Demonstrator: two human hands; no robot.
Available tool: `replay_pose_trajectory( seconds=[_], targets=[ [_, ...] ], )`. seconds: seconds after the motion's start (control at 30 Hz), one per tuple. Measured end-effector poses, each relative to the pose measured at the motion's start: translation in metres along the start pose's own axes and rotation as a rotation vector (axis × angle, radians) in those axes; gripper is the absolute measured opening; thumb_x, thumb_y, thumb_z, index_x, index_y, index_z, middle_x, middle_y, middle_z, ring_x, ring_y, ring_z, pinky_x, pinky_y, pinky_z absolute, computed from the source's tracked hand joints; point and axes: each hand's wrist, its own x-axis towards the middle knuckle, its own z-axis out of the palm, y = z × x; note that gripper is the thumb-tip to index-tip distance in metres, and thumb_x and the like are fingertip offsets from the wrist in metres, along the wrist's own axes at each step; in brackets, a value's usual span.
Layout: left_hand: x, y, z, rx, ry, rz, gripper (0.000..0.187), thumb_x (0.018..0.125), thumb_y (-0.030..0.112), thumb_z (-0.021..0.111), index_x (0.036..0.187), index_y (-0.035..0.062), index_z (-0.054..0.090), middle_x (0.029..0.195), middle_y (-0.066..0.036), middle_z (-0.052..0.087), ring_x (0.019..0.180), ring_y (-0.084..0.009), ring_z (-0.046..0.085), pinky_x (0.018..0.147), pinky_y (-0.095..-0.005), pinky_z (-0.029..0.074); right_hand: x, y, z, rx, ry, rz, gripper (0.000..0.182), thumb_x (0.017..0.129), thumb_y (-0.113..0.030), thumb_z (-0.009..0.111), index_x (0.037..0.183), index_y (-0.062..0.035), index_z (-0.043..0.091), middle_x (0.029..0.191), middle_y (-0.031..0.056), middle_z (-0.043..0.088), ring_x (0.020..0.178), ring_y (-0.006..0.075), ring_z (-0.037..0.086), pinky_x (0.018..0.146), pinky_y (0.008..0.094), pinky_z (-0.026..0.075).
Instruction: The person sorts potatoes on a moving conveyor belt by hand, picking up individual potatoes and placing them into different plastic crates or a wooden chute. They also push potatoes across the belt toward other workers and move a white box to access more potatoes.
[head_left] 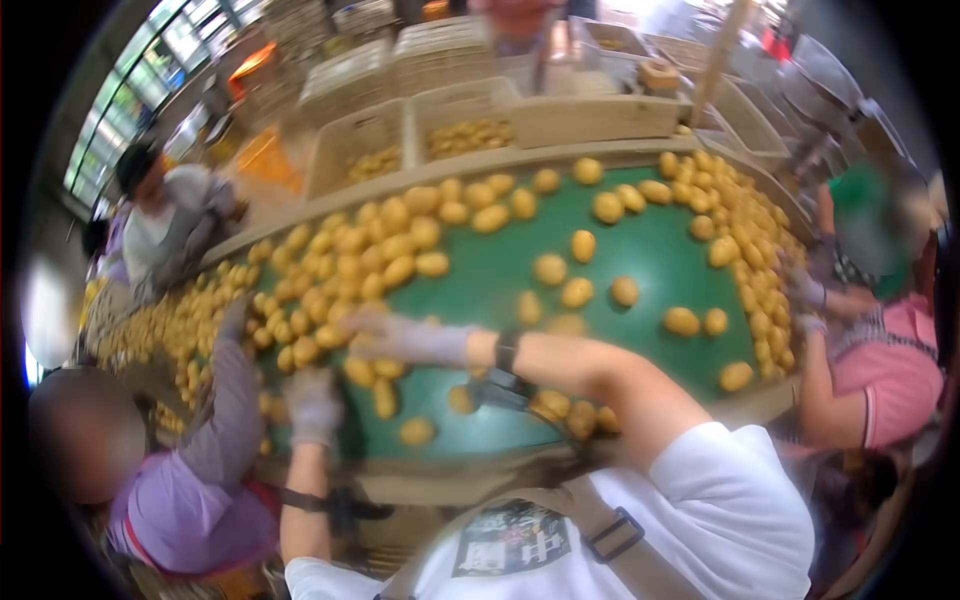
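Observation:
Many yellow potatoes (397,271) lie in a heap on a green sorting surface (480,345). My right hand (385,335), in a pale glove, reaches across to the left with fingers stretched over the near side of the heap, touching or just above the potatoes. Nearer the front edge is my left hand (315,402), gloved too and blurred; its fingers do not show clearly, nor whether a potato is in them. A single potato (417,431) lies to its right. Dark bands with box-like devices are strapped to both my wrists.
On the left, a person in purple (195,510) reaches a gloved hand into the heap. Another person in pink (870,385) works at the right end. Crates (360,130) with potatoes stand beyond the far rim, and a person in grey (175,215) is at the far left.

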Motion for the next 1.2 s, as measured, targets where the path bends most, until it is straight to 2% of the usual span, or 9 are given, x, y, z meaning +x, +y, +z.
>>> replay_pose_trajectory(
  seconds=[0.03,0.2,0.37,0.43,0.6,0.67,0.83,1.03,1.2],
  targets=[
    [-0.005,-0.11,0.103,-0.287,0.164,-0.125,0.042,0.081,0.016,0.068,0.122,0.013,0.066,0.131,-0.021,0.06,0.122,-0.0398,0.057,0.107,-0.0489,0.044,-0.008,-0.018,0.016,0.13,-0.161,-0.008,0.068,0.098,-0.038,0.064,0.157,-0.0122,0.041,0.164,0.016,0.032,0.152,0.0312,0.031,0.123,0.0395,0.029],
    [-0.138,-0.2,0.066,-0.217,0.149,-0.556,0.043,0.088,0.017,0.066,0.129,0.0071,0.063,0.131,-0.021,0.061,0.125,-0.0408,0.055,0.11,-0.0439,0.043,-0.084,-0.059,-0.008,-0.29,-0.141,-0.034,0.056,0.101,-0.034,0.061,0.152,-0.015,0.048,0.159,0.0141,0.042,0.148,0.0333,0.037,0.121,0.0405,0.033],
    [-0.18,-0.099,0.058,-0.304,0.301,-0.661,0.044,0.088,0.018,0.066,0.13,0.0052,0.062,0.13,-0.021,0.06,0.125,-0.0398,0.055,0.111,-0.045,0.042,-0.238,-0.058,-0.101,-0.584,0.821,0.274,0.036,0.099,-0.016,0.062,0.135,-0.0084,0.061,0.146,0.0214,0.053,0.134,0.0363,0.052,0.114,0.0437,0.04],
    [-0.182,-0.037,0.046,-0.306,0.379,-0.599,0.044,0.088,0.018,0.066,0.13,0.0045,0.061,0.13,-0.021,0.06,0.125,-0.0393,0.055,0.112,-0.0454,0.041,-0.306,-0.073,-0.103,-1.148,0.897,0.456,0.033,0.101,-0.013,0.058,0.132,-0.003,0.06,0.145,0.0244,0.052,0.137,0.0425,0.047,0.116,0.0457,0.039],
    [-0.143,0.076,-0.03,-0.463,0.486,-0.186,0.046,0.088,0.018,0.067,0.13,0.0026,0.06,0.129,-0.021,0.06,0.125,-0.0382,0.054,0.113,-0.0465,0.04,-0.323,0.0,-0.043,-0.758,0.893,0.526,0.056,0.101,-0.025,0.063,0.15,-0.0041,0.048,0.151,0.0158,0.049,0.129,0.0282,0.054,0.113,0.0382,0.039],
    [-0.116,0.104,-0.077,-0.622,0.409,0.097,0.05,0.08,0.019,0.073,0.127,0.0051,0.062,0.126,-0.021,0.06,0.121,-0.0403,0.055,0.109,-0.0484,0.042,-0.259,-0.032,-0.011,-0.061,0.771,0.527,0.059,0.101,-0.023,0.065,0.152,-0.0024,0.043,0.154,0.0162,0.045,0.143,0.0274,0.041,0.116,0.0389,0.037],
    [-0.096,0.159,-0.068,-0.551,0.324,0.7,0.041,0.077,0.026,0.075,0.115,0.0127,0.069,0.118,-0.018,0.062,0.12,-0.0385,0.055,0.104,-0.0513,0.044,-0.174,-0.064,-0.026,-0.233,0.357,0.327,0.047,0.1,-0.021,0.066,0.14,0.0014,0.058,0.138,0.0124,0.062,0.125,0.0201,0.058,0.108,0.0342,0.044],
    [-0.083,0.117,-0.06,-0.571,0.217,0.517,0.046,0.079,0.028,0.074,0.122,0.015,0.068,0.121,-0.013,0.063,0.121,-0.0362,0.056,0.104,-0.0561,0.042,-0.164,0.004,-0.221,-0.347,1.246,0.058,0.038,0.102,-0.024,0.063,0.127,0.0032,0.066,0.125,0.0107,0.069,0.113,0.019,0.063,0.101,0.0345,0.048],
    [-0.076,0.132,-0.082,-0.687,0.237,0.684,0.049,0.081,0.03,0.073,0.125,0.0104,0.066,0.127,-0.014,0.062,0.125,-0.0358,0.053,0.106,-0.0587,0.04,-0.127,0.097,-0.25,-0.428,1.275,0.009,0.034,0.099,-0.022,0.066,0.124,0.0004,0.064,0.117,0.0077,0.068,0.109,0.0186,0.062,0.099,0.0354,0.05]
  ],
)
